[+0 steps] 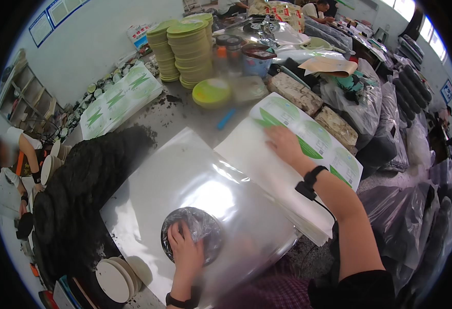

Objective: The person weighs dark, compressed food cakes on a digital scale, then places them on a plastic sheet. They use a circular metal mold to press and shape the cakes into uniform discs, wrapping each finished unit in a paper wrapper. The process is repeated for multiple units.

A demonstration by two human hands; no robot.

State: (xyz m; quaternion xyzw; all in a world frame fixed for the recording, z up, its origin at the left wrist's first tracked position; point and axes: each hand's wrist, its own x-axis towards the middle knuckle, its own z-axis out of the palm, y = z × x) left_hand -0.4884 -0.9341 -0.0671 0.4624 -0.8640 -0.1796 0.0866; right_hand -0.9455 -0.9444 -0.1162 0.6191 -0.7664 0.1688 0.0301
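Note:
My left hand (186,247) rests with bent fingers on a dark round disc wrapped in crinkled clear plastic film (206,239). Under the disc lies a stack of glossy clear plastic sheets (164,177). My right hand (285,145) lies on a stack of printed paper sheets (345,162), green and white, at the right. The near part of that stack shows plain white paper (249,154). Whether the right fingers pinch a sheet cannot be told. Both wrists wear black bands.
A black, crumbly-looking mass (83,174) spans the left. Pale round discs (114,280) stand at the lower left. Green round stacks (189,50), a yellow-green disc (211,92), a blue strip (226,118) and wrapped bricks (295,92) lie beyond. A person (17,158) works at far left.

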